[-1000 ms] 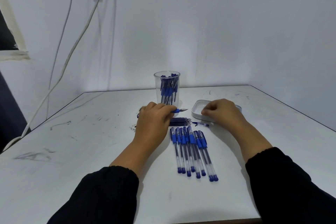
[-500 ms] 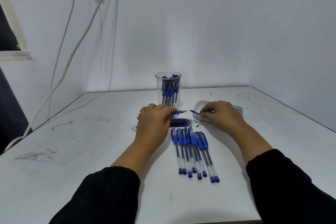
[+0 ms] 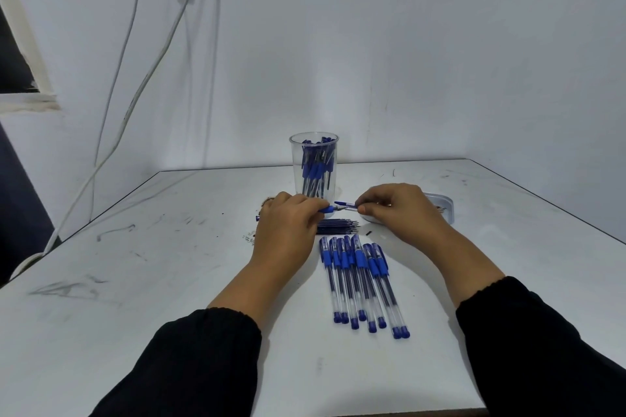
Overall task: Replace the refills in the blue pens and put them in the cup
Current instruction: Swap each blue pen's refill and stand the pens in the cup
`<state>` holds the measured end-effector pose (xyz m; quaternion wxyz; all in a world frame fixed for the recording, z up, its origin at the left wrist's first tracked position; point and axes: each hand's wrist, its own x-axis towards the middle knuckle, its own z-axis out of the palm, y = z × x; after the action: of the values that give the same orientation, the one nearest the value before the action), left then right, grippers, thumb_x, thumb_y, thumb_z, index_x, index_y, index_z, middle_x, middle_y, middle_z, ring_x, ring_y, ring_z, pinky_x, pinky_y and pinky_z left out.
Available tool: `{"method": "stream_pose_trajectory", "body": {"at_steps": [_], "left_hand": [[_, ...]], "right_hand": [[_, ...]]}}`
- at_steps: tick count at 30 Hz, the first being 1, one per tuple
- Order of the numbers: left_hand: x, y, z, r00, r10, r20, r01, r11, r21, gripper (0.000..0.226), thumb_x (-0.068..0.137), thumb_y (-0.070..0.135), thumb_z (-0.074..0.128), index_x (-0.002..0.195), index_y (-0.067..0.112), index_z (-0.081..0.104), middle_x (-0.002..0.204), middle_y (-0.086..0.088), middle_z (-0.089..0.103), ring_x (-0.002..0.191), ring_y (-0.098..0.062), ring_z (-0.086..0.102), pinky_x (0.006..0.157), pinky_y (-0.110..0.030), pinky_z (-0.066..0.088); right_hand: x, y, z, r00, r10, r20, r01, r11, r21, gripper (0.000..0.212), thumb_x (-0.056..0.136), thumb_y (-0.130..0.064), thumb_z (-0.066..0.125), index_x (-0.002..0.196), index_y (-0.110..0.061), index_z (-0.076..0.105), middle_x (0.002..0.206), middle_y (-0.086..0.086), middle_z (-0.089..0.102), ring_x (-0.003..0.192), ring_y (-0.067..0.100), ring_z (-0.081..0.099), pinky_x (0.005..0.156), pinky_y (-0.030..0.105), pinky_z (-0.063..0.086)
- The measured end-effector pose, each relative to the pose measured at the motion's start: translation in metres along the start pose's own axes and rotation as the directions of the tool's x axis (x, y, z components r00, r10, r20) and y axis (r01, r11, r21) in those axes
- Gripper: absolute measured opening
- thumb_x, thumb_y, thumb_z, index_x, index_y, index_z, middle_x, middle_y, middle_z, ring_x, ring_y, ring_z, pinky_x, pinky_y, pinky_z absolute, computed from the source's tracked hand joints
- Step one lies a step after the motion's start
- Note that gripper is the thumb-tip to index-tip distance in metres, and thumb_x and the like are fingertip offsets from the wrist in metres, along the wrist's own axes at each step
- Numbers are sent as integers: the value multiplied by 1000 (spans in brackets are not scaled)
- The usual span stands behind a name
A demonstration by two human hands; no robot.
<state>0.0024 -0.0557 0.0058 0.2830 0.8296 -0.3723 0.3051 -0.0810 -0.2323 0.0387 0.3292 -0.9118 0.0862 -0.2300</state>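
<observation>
While the left hand [image 3: 288, 223] grips a blue pen [image 3: 327, 209] level above the middle of the table [image 3: 135, 281], its fingers curled over the barrel, the writing end is presented rightward, evidently so the other hand can work at it. Behind the hands, toward the far edge, the clear plastic cup [image 3: 314, 164] stands upright, already holding a number of blue pens. Directly below the held pen, a bundle of loose refills [image 3: 337, 226] lies flat on the table, within short reach of either hand. Nearer the front edge, a row of blue pens [image 3: 362, 281] lies side by side, touching, caps away from the person; these are judged still to be done.

The right hand [image 3: 399, 213] pinches a small blue part [image 3: 345, 204], apparently the pen's tip piece, just beside the held pen's end; whether the two touch cannot be told. Further right, a shallow container [image 3: 447, 210] is partly hidden by that hand.

Obstruction: nothing lies between the held pen and the cup, though the cup stands close behind the working hands and could be knocked.
</observation>
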Motion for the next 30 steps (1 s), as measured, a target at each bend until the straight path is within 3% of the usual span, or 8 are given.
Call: {"method": "stream_pose_trajectory", "body": {"at_steps": [6, 11, 15, 18, 25, 30], "left_hand": [[1, -1, -1, 1000, 16, 18, -16, 1000, -1, 23, 93, 23, 56, 113, 23, 68, 102, 0, 70, 92, -21, 53, 82, -33, 32], [0, 5, -5, 996, -82, 22, 83, 995, -58, 27, 95, 28, 53, 120, 22, 62, 103, -1, 67, 86, -14, 44, 90, -35, 36], [1, 4, -3, 993, -109, 38, 112, 992, -62, 26, 95, 32, 50, 118, 22, 59, 101, 0, 66, 84, -11, 39, 92, -32, 34], [2, 3, -2, 992, -121, 41, 124, 989, -75, 26, 95, 35, 50, 118, 25, 57, 101, 2, 66, 88, -13, 45, 90, -29, 33], [2, 2, -2, 986, -154, 61, 158, 984, -83, 26, 96, 39, 45, 117, 26, 53, 103, 2, 67, 102, -21, 49, 86, -28, 32], [2, 3, -4, 992, -118, 46, 123, 984, -129, 23, 96, 36, 49, 115, 26, 52, 93, 6, 67, 92, -17, 52, 88, -27, 29]], "right_hand": [[-2, -3, 4, 999, -37, -13, 37, 998, 52, 17, 85, -22, 71, 101, -26, 74, 88, -17, 62, 87, 8, 59, 81, 30, 48], [-1, -2, 6, 1000, -25, 11, 23, 991, 132, 15, 85, -19, 72, 94, -31, 69, 91, -13, 68, 89, 4, 62, 82, 28, 50], [1, -1, 8, 999, 50, 14, -52, 972, 230, 23, 83, -16, 74, 104, -25, 70, 91, -7, 72, 90, 12, 68, 88, 38, 55], [2, -1, 9, 995, 97, 15, -98, 951, 293, 15, 83, -17, 74, 95, -24, 70, 81, -2, 74, 82, 18, 71, 84, 43, 58], [1, -3, 10, 996, 86, 3, -80, 917, 392, 17, 78, -7, 77, 83, -23, 72, 76, 0, 73, 74, 16, 70, 81, 37, 58], [2, -2, 11, 997, 78, 14, -76, 898, 434, 15, 78, -6, 76, 84, -20, 74, 75, 2, 73, 71, 15, 67, 78, 32, 58]]}}
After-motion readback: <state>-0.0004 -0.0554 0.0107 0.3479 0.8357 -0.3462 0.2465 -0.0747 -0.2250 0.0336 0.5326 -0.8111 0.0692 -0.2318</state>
